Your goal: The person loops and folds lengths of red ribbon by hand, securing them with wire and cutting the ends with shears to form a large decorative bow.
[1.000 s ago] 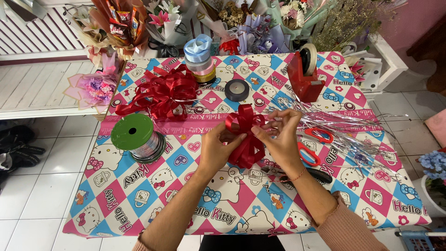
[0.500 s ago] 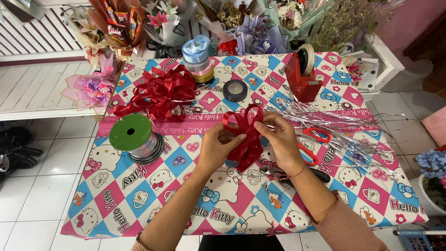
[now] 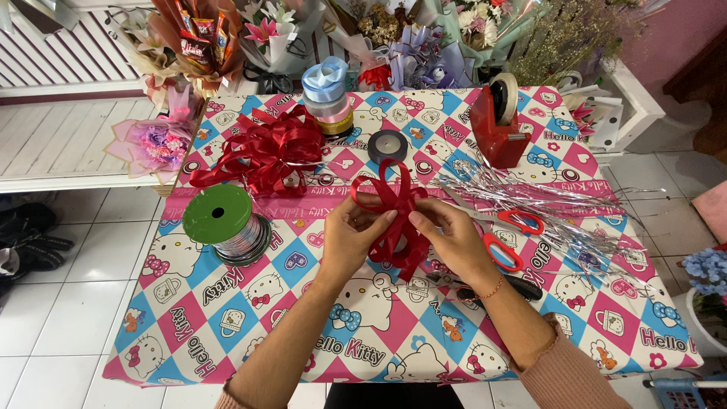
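Both hands pinch red ribbon bow

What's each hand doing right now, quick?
Left hand: closed, pinching the red ribbon bow.
Right hand: closed, pinching the same bow from the other side.

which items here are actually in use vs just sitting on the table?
In use:
left hand
right hand
red ribbon bow, pinched by both

Lying about:
finished red bows
green spool
red scissors
tape dispenser
silver tinsel
stacked ribbon rolls
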